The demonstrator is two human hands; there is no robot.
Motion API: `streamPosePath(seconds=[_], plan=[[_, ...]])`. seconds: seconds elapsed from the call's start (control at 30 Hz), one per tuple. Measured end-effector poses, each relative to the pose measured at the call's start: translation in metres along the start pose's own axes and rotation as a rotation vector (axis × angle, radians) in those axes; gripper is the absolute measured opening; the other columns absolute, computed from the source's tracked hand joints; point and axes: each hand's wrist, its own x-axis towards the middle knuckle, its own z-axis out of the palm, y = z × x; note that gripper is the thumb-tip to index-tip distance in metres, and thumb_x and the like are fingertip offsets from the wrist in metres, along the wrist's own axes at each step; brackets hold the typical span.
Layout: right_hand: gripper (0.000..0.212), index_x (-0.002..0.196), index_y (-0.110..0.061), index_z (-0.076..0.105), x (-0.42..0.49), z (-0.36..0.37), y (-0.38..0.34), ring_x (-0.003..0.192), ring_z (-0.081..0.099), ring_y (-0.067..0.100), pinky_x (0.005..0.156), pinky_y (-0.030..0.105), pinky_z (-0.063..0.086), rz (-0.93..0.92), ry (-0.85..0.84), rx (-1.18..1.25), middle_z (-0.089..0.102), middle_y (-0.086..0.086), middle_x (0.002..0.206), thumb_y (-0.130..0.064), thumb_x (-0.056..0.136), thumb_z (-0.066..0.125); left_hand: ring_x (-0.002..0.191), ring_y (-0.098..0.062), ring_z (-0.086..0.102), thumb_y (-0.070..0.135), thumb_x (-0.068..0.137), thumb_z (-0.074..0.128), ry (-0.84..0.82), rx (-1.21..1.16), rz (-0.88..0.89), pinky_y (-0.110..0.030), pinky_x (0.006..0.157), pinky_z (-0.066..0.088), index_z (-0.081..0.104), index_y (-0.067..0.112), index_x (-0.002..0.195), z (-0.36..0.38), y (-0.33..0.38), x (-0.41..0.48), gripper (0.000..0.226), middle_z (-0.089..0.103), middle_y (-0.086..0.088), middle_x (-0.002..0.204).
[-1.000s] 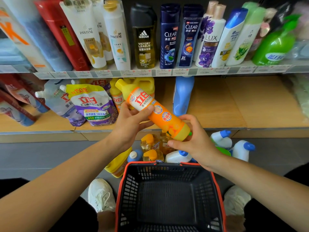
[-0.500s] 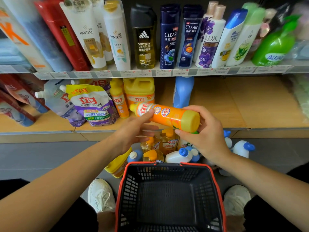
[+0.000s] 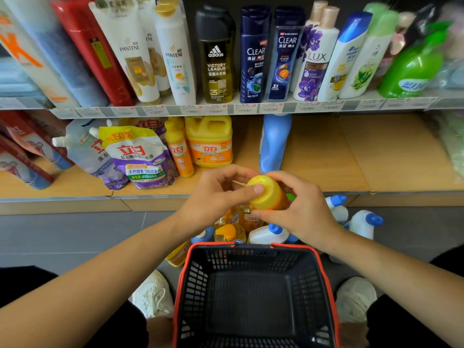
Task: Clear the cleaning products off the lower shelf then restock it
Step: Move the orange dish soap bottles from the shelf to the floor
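Both hands hold an orange dish-soap bottle [image 3: 268, 194] in front of the lower shelf [image 3: 351, 159], its yellow base turned toward me and its neck hidden. My left hand [image 3: 216, 194] curls round it with the thumb on the base. My right hand [image 3: 298, 209] grips it from the right. On the shelf stand a yellow jug [image 3: 209, 141], a slim orange bottle [image 3: 179, 149], a purple refill pouch [image 3: 136, 156] and a blue bottle [image 3: 275, 141].
A black basket with a red rim [image 3: 253, 247] sits empty on the floor between my white shoes. Several soap and white cleaner bottles [image 3: 364, 222] stand on the grey floor behind it. Shampoo bottles [image 3: 253, 54] fill the upper shelf.
The orange bottle has turned from slanted and side-on to base-first toward me, and both hands have lowered it and closed in around it.
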Motion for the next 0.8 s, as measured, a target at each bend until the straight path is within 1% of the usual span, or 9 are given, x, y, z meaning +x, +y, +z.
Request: streamPosePath(seconds=[0.07,0.1,0.23,0.33,0.43,0.5,0.53,0.67,0.8], plan=[[0.058,0.111,-0.034,0.066,-0.001,0.002,-0.001,0.092,0.066,0.0,0.075,0.011,0.049,-0.018,-0.022,-0.023,0.069,-0.021,0.099,-0.026,0.062,0.096,0.084,-0.017,0.066,0.028,0.072,0.078,0.001,0.061,0.034,-0.027,0.072,0.057,0.07,0.005,0.107,0.001,-0.002,-0.001,0.043,0.072,-0.005,0.095],[0.057,0.11,-0.032,0.066,-0.001,0.003,-0.002,0.091,0.066,0.001,0.074,0.011,0.049,-0.022,-0.036,-0.034,0.069,-0.02,0.099,-0.027,0.062,0.096,0.081,-0.016,0.066,0.028,0.071,0.078,0.007,0.059,0.033,-0.026,0.07,0.057,0.07,0.004,0.105,0.0,-0.004,-0.002,0.042,0.072,-0.004,0.093],[0.057,0.117,-0.029,0.069,-0.004,0.008,-0.004,0.096,0.066,0.007,0.079,0.024,0.054,-0.036,-0.091,-0.049,0.071,-0.017,0.102,-0.03,0.066,0.093,0.072,-0.022,0.063,0.029,0.075,0.074,0.061,-0.01,0.014,-0.026,0.058,0.053,0.067,-0.003,0.093,-0.001,-0.008,-0.002,0.037,0.069,-0.004,0.079],[0.057,0.118,-0.03,0.069,-0.003,0.009,-0.004,0.098,0.067,0.008,0.08,0.027,0.054,-0.036,-0.109,-0.04,0.072,-0.016,0.104,-0.031,0.067,0.093,0.068,-0.025,0.061,0.027,0.08,0.071,0.087,0.029,0.062,-0.032,0.057,0.054,0.068,0.002,0.088,-0.001,-0.009,-0.003,0.027,0.07,-0.002,0.074],[0.055,0.117,-0.029,0.07,0.0,0.008,-0.004,0.096,0.067,0.005,0.077,0.02,0.053,-0.021,-0.117,-0.023,0.072,-0.016,0.102,-0.03,0.066,0.093,0.081,-0.032,0.065,0.027,0.086,0.068,0.097,0.145,0.167,-0.039,0.068,0.056,0.074,0.011,0.1,-0.002,-0.011,-0.007,0.022,0.073,-0.008,0.089],[0.053,0.114,-0.03,0.07,0.001,0.006,-0.005,0.091,0.066,-0.001,0.074,0.01,0.049,-0.012,-0.112,-0.008,0.072,-0.018,0.099,-0.028,0.066,0.093,0.091,-0.022,0.065,0.027,0.088,0.067,0.079,0.228,0.229,-0.034,0.076,0.057,0.074,0.017,0.111,-0.004,-0.012,-0.008,0.026,0.072,-0.005,0.101],[0.052,0.113,-0.028,0.071,0.002,0.005,-0.005,0.09,0.066,-0.001,0.074,0.011,0.049,-0.003,-0.113,0.003,0.073,-0.018,0.098,-0.026,0.067,0.093,0.095,-0.018,0.065,0.027,0.089,0.067,0.058,0.255,0.256,-0.031,0.079,0.057,0.073,0.018,0.116,-0.004,-0.013,-0.008,0.029,0.07,-0.006,0.107],[0.052,0.116,-0.022,0.072,0.004,0.002,-0.004,0.089,0.069,0.006,0.076,0.025,0.056,0.031,-0.127,0.055,0.075,-0.011,0.095,-0.023,0.069,0.093,0.109,-0.025,0.064,0.023,0.088,0.073,-0.045,0.322,0.334,-0.043,0.082,0.058,0.068,0.012,0.127,-0.004,-0.016,-0.013,0.04,0.064,-0.005,0.129],[0.043,0.108,-0.017,0.074,0.007,0.002,0.0,0.093,0.07,0.028,0.082,0.047,0.057,0.049,-0.163,0.105,0.077,0.001,0.095,-0.02,0.069,0.092,0.12,-0.02,0.062,0.017,0.088,0.074,-0.07,0.485,0.508,-0.046,0.091,0.056,0.074,0.008,0.117,-0.011,-0.011,-0.012,0.03,0.065,-0.007,0.133]])
